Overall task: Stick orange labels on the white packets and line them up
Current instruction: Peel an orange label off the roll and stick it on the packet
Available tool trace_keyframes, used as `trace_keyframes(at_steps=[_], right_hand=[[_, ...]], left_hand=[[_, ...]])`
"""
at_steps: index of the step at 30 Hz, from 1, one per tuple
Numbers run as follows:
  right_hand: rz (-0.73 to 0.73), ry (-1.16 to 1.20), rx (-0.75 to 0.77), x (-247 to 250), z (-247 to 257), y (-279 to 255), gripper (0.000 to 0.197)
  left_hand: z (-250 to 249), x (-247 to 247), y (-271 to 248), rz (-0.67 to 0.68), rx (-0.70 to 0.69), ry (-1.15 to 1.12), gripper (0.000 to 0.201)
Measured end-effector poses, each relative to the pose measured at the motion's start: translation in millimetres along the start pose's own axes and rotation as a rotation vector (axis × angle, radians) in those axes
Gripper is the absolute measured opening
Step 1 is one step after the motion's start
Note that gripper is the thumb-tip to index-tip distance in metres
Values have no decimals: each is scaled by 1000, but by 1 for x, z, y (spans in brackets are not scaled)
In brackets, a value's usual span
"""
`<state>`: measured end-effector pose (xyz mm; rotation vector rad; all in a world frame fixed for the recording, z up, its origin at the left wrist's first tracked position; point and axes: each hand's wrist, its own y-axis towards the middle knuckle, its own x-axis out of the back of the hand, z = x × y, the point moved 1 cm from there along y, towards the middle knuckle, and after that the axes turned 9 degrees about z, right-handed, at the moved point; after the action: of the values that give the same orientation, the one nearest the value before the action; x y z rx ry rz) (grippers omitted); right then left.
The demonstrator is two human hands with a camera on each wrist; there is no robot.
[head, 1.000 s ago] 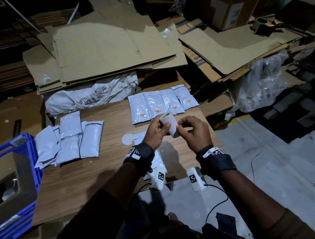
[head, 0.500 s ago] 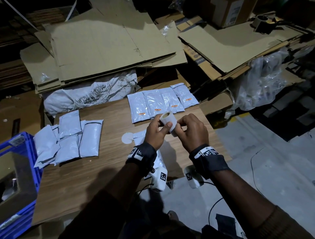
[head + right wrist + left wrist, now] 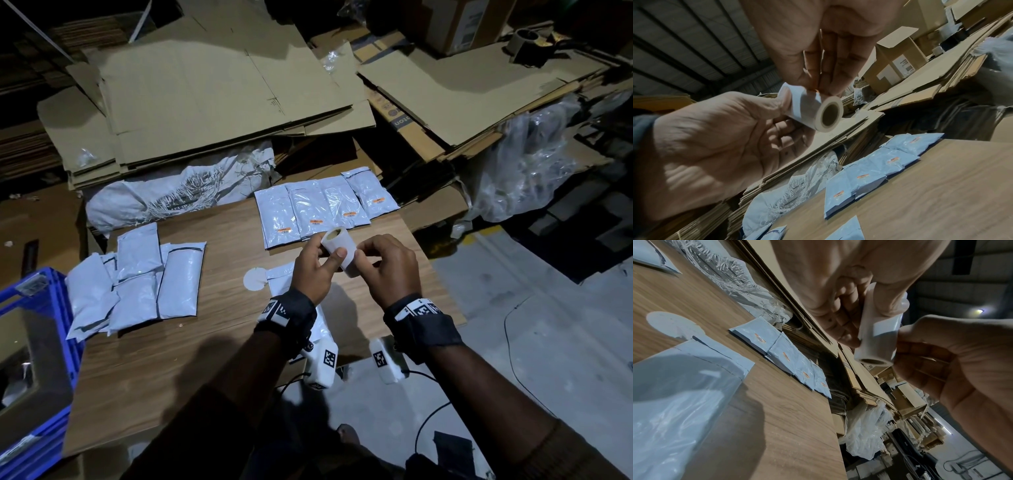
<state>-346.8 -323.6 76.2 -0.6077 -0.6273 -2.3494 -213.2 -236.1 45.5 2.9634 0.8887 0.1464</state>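
A white label roll is held above the wooden table. My left hand grips the roll round its body. My right hand pinches the roll's loose end, where a trace of orange shows between the fingertips. Several white packets with orange labels lie side by side at the table's far edge, also seen from the wrists. A pile of unlabelled packets sits at the left. One more packet lies flat under my hands.
A round white disc lies beside the packet under my hands. A blue crate stands at the table's left end. Flattened cardboard, a white woven sack and a clear plastic bag crowd the far side. Concrete floor is at the right.
Both hands have stayed above the table with the roll. My right hand has drawn in closer, and its fingers have shifted onto the roll's loose end.
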Motion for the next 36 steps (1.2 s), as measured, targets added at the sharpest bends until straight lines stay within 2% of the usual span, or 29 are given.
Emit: trace_keyframes(at_steps=[5,10,14,19,25,29,33,36], right_hand=[[5,-42,-15,-4,-6,2,7],[19,74,-11,2,-5,1,6],[-17,57,20,0,-5,0,4],[-68,32,18,-4,-4,3,7],[-37,43,20,-7,-7,2,4],[-20,95,11,-6,-11,-1,13],[-35,121,18,-6,-7,-6,2],[-57,120,37,-8,-7,-5,1]], left_hand=[[1,0,0,15,-5,47,52],[1,0,1,-2,7,40,53],[-1,-2,2,-21,22,38,40],[-2,-4,2,-44,-6,49,43],[0,-3,-1,-55,4,63,48],[1,-2,-5,-44,16,60,51],[-1,-2,-5,-44,33,30,53],[-6,-3,-7,-56,26,1,52]])
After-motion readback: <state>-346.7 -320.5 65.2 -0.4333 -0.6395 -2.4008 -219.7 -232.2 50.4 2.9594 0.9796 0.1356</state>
